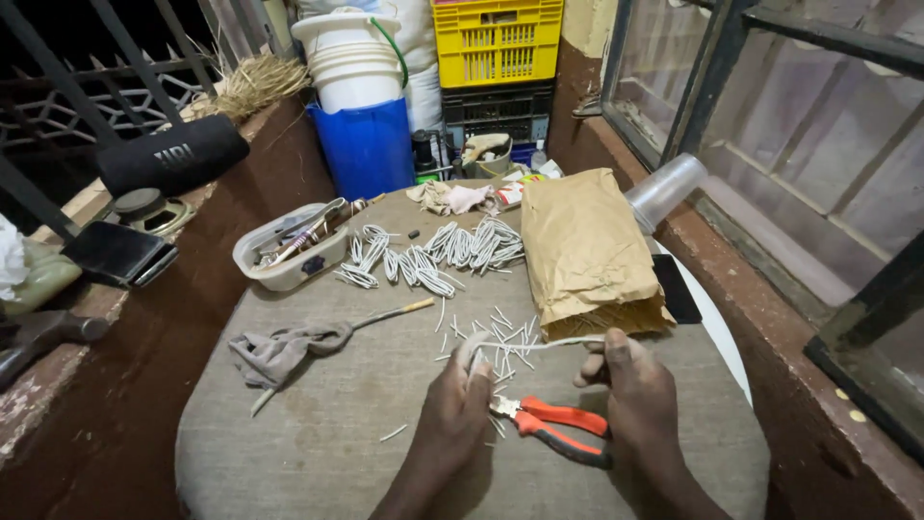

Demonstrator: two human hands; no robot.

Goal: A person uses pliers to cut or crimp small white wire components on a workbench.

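My left hand and my right hand hold a thin white wire stretched between them above a round cloth-covered table. The left fingers curl around one end, the right fingers pinch the other. Red-handled pliers lie on the table between my wrists. Short white wire offcuts are scattered just beyond my hands. Farther back lie several bent white wire bundles.
A brown paper bag lies at the right, a clear plastic tub of tools at the left, a grey rag with a stick nearby. Behind stand a blue bin, white buckets, a yellow crate. A black speaker rests on the left ledge.
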